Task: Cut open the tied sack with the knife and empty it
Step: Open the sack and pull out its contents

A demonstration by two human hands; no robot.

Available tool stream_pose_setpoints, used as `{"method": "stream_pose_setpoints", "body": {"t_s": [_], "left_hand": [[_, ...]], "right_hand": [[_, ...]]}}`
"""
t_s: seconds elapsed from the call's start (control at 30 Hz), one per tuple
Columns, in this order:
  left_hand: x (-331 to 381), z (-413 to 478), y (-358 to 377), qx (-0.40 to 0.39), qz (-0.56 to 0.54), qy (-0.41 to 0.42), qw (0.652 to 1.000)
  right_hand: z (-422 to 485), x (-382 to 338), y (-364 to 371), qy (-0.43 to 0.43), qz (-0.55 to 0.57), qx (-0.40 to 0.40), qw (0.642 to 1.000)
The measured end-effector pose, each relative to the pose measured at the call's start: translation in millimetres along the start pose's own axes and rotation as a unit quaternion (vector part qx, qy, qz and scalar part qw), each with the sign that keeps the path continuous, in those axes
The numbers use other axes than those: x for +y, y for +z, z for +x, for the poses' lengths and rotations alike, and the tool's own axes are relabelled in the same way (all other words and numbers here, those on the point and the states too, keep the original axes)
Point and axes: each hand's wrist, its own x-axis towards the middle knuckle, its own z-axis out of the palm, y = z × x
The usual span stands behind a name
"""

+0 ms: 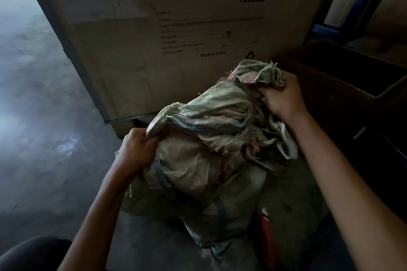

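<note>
Taking the large cardboard box [176,28] as the landmark, with its "FiberHome" logo and "Made in China" print, bare grey concrete floor [39,105] stretches off to its left, lit by daylight. In front of the box, at its foot, lies the sack [204,143], a crumpled, pale green woven bag with frayed edges, slumped on the floor and lifted at two points. The left hand [137,149] is below and in front of the box's lower left corner, fingers curled tight around a bunched corner of the sack, fist closed on the fabric. Further right, the right hand [284,97] is just before the box's lower right corner, likewise clenched around a gathered, ragged end of the sack, holding it higher than the left. Something pinkish shows in the folds near that end, too unclear to name. Near the bottom, in front of the sack, a red object [267,233] lies on the floor. To the right of the box stands an open brown carton [352,86], dark inside.
</note>
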Motion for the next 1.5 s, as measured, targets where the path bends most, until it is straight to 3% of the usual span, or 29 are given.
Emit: {"method": "stream_pose_setpoints", "body": {"t_s": [0.13, 0.23, 0.3, 0.37, 0.43, 0.53, 0.63, 0.7, 0.8, 0.87, 0.93, 1.0, 1.1, 1.17, 1.23, 1.37, 1.47, 1.5], "left_hand": [[-3, 1, -10, -0.020, 0.002, 0.018, 1.000], [7, -9, -20, -0.108, 0.027, 0.098, 0.989], [19, -15, -28, -0.161, -0.042, 0.166, 0.972], [33, -22, -35, -0.190, -0.125, 0.184, 0.956], [54, -33, -30, -0.204, -0.104, 0.203, 0.952], [67, -48, -2, -0.020, 0.121, 0.262, 0.957], [58, -44, 11, 0.058, 0.116, 0.249, 0.960], [51, -36, 8, 0.102, 0.108, 0.256, 0.955], [47, -34, 7, 0.154, 0.097, 0.264, 0.947], [44, -33, 10, 0.181, 0.129, 0.248, 0.943], [36, -27, 6, 0.186, 0.156, 0.224, 0.944], [27, -21, -2, 0.175, 0.151, 0.189, 0.954], [17, -16, -9, 0.127, 0.130, 0.127, 0.975], [12, -14, -15, 0.052, 0.103, 0.108, 0.987], [11, -13, -29, -0.069, -0.029, 0.112, 0.991], [33, -15, -64, -0.194, -0.207, 0.199, 0.938], [48, -27, -70, -0.418, -0.326, 0.148, 0.835], [53, -30, -65, -0.419, -0.334, 0.112, 0.837]], "right_hand": [[1, 4, -2, 0.053, 0.000, 0.034, 0.998], [-4, 0, 1, 0.087, -0.011, 0.030, 0.996], [-10, -6, 10, 0.110, -0.025, 0.021, 0.993], [-15, -12, 22, 0.126, -0.038, 0.019, 0.991], [-19, -19, 29, 0.155, -0.020, 0.019, 0.988], [-20, -31, 25, 0.244, 0.099, -0.068, 0.962], [-19, -32, 9, 0.231, 0.146, -0.233, 0.933], [-21, -28, 6, 0.207, 0.100, -0.265, 0.936], [-27, -19, 19, 0.143, 0.083, -0.194, 0.967], [-26, -10, 25, 0.093, -0.009, -0.128, 0.987], [-21, -2, 23, 0.053, -0.099, -0.058, 0.992], [-16, 2, 17, 0.063, -0.109, 0.008, 0.992], [-16, 1, 14, 0.107, -0.084, 0.019, 0.991], [-16, -5, 10, 0.202, 0.027, -0.012, 0.979], [-17, -15, 4, 0.292, 0.147, -0.068, 0.942], [-21, -40, 10, 0.296, 0.300, -0.203, 0.884], [-27, -46, 13, 0.289, 0.386, -0.256, 0.838], [-31, -48, 13, 0.293, 0.405, -0.269, 0.823]]}}
